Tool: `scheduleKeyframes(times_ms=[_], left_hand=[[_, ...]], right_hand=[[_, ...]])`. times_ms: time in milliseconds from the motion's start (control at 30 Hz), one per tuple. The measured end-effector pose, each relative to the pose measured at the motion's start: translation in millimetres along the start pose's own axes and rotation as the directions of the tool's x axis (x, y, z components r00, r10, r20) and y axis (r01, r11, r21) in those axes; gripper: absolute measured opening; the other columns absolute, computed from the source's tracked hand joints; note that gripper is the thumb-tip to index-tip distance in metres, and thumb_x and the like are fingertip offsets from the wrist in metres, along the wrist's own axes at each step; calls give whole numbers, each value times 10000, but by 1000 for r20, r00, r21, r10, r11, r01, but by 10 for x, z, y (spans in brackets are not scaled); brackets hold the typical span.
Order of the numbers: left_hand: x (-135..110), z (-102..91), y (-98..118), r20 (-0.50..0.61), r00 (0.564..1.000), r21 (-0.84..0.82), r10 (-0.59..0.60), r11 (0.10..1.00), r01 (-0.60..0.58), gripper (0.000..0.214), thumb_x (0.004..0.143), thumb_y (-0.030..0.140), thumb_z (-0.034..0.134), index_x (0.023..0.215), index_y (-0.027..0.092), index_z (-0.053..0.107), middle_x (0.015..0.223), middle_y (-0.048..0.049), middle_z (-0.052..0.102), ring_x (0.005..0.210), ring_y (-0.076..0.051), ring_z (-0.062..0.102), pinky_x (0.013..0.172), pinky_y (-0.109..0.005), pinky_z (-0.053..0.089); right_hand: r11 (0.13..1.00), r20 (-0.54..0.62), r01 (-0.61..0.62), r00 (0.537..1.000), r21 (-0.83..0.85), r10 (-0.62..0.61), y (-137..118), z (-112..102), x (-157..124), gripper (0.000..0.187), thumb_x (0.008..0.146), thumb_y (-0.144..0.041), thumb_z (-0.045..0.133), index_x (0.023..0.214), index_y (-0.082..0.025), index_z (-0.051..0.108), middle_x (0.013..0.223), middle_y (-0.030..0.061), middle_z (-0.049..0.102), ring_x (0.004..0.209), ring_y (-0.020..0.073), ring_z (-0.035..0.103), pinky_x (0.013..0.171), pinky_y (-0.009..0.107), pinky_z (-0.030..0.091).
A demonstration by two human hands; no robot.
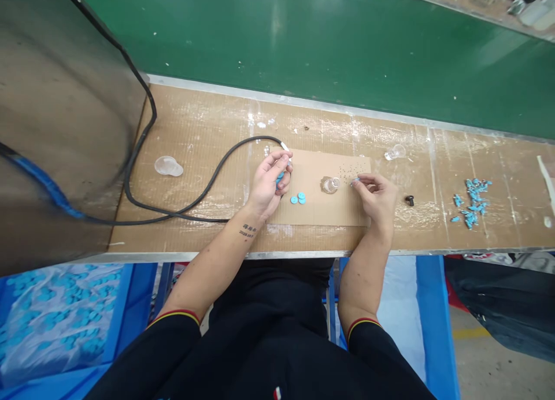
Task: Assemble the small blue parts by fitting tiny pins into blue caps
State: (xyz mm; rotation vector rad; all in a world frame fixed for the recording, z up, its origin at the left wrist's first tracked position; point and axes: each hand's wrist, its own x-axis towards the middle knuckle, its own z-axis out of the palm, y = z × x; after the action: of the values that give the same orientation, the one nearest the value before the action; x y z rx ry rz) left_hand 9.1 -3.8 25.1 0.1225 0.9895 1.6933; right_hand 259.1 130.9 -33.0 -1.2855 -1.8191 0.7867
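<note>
Blue discs [280, 179] sit gripped in the curled fingers of the left hand [267, 185], along with the white end [285, 147] of a black cable [255, 137], and three more lie just beside it on the cardboard sheet [321, 213]; the right thumb and forefinger pinch a tiny pale piece [355, 181], too small to identify, near dark specks [349, 170]. A loosened left grip could drop a disc, and a sweep of the right hand [380, 199] might scatter the specks. The forearm tattoo [248, 230] is too small to read surely; no brand or label is legible.
</note>
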Motion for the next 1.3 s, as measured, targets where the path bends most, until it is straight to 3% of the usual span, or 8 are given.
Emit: scheduleKeyframes(times_ms=[300, 367, 467, 533, 633, 900, 1133, 1300], left_hand=[[20, -38, -14, 12, 1000, 21, 11, 1000, -11, 89, 906, 179, 719, 886, 184, 632, 671, 65, 559, 401, -1, 330, 374, -139, 180], [24, -51, -24, 29, 999, 27, 20, 999, -21, 122, 876, 194, 745, 905, 193, 626, 673, 66, 569, 403, -3, 331, 380, -144, 175], [23, -64, -43, 85, 996, 30, 40, 999, -42, 194, 836, 218, 764, 925, 204, 593, 687, 62, 609, 405, -8, 335, 393, -146, 172], [12, -63, -60, 146, 988, 38, 44, 998, -50, 263, 803, 251, 790, 917, 211, 556, 704, 57, 639, 408, -9, 338, 402, -146, 173], [-19, -50, -95, 258, 966, 64, 18, 997, -36, 386, 743, 335, 850, 869, 210, 507, 719, 49, 665, 410, -3, 334, 409, -150, 175], [-85, -23, -173, 427, 904, 68, -28, 998, -1, 528, 677, 488, 925, 847, 197, 520, 725, 37, 684, 405, 5, 336, 411, -167, 188], [-110, -31, -197, 454, 891, 28, 1, 999, -16, 507, 663, 452, 968, 885, 199, 589, 785, 45, 687, 433, 10, 344, 412, -180, 208], [-82, -46, -234, 433, 899, 2, 69, 997, -78, 520, 645, 444, 987, 1012, 211, 703, 846, 33, 715, 418, 18, 316, 396, -208, 222]], right_hand=[[999, 101, -38, 994, 5, 38, -147, -52, -38, 191, 695, -361, 810, 785, -198, 764, 643, -29, 666, 505, 88, 440, 499, 250, 383], [996, -64, 11, 998, 90, -6, -166, -47, -21, 208, 686, -364, 829, 795, -203, 753, 706, -14, 698, 571, 107, 534, 543, 256, 439], [936, -389, 151, 921, 317, -17, -179, -55, 25, 282, 681, -399, 869, 815, -222, 695, 758, -30, 691, 625, 110, 593, 569, 246, 470], [859, -457, 219, 889, 463, 20, -213, -57, 48, 336, 677, -417, 891, 821, -232, 650, 755, -51, 656, 602, 93, 574, 536, 224, 438], [757, -414, 265, 910, 597, 7, -367, 21, 29, 363, 703, -428, 896, 839, -243, 614, 785, -52, 647, 647, 101, 619, 536, 219, 444], [657, -246, 418, 907, 627, -341, -1015, 671, -328, 234, 879, -389, 832, 915, -269, 635, 861, -21, 757, 793, 163, 760, 720, 316, 640], [661, -278, 447, 894, 603, -351, -997, 790, -446, 180, 925, -357, 801, 1085, -296, 745, 892, -15, 802, 754, 171, 792, 676, 320, 675], [680, -278, 471, 882, 562, -382, -926, 758, -453, 140, 908, -276, 824, 1042, -315, 808, 942, -9, 825, 784, 181, 808, 669, 319, 689]])
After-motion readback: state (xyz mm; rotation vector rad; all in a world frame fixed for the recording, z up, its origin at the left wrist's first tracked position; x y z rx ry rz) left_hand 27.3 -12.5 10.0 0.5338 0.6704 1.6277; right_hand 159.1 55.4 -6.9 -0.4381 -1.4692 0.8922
